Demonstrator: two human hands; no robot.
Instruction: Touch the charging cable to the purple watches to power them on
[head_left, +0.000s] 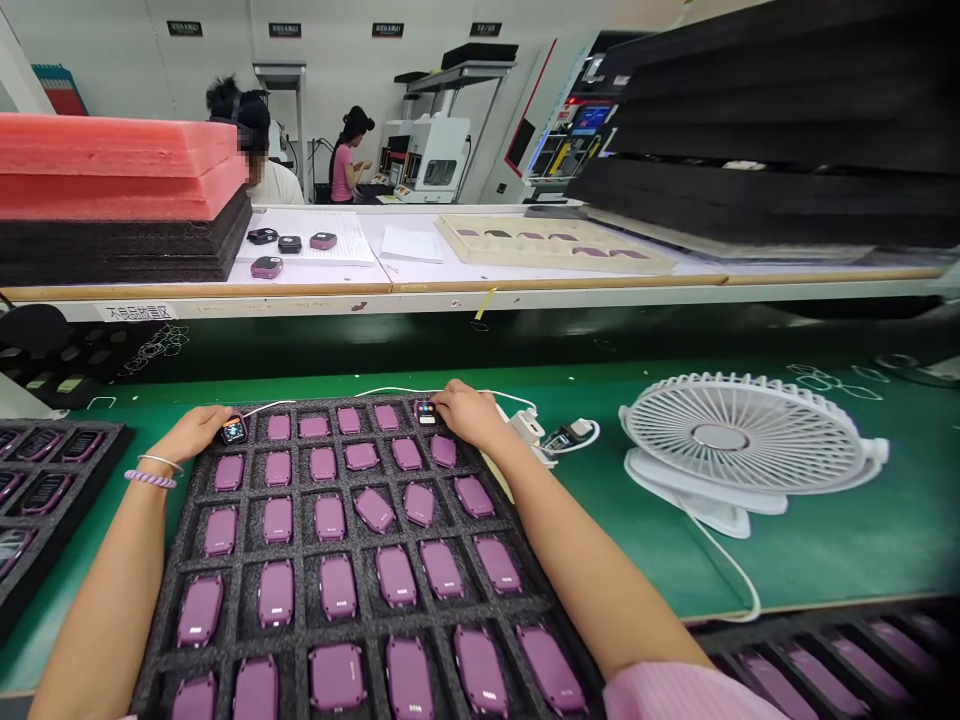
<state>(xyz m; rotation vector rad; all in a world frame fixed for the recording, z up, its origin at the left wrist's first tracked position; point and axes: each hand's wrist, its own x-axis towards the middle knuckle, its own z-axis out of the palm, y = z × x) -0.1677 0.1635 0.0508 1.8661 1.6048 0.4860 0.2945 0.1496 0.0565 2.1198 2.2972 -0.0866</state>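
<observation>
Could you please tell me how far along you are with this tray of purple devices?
Done: can't tell; only two screens are lit. In hand: the left hand rests on a lit device at the foam tray's far-left corner, the right hand on another lit device with a white cable. Left: the other purple devices sit dark.

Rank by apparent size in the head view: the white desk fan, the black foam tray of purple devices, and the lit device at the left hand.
1. black foam tray, nearest the camera
2. white desk fan
3. lit device at the left hand

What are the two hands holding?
Each hand grips a lit-screen watch by its edges: left hand on one, right hand on another.
</observation>
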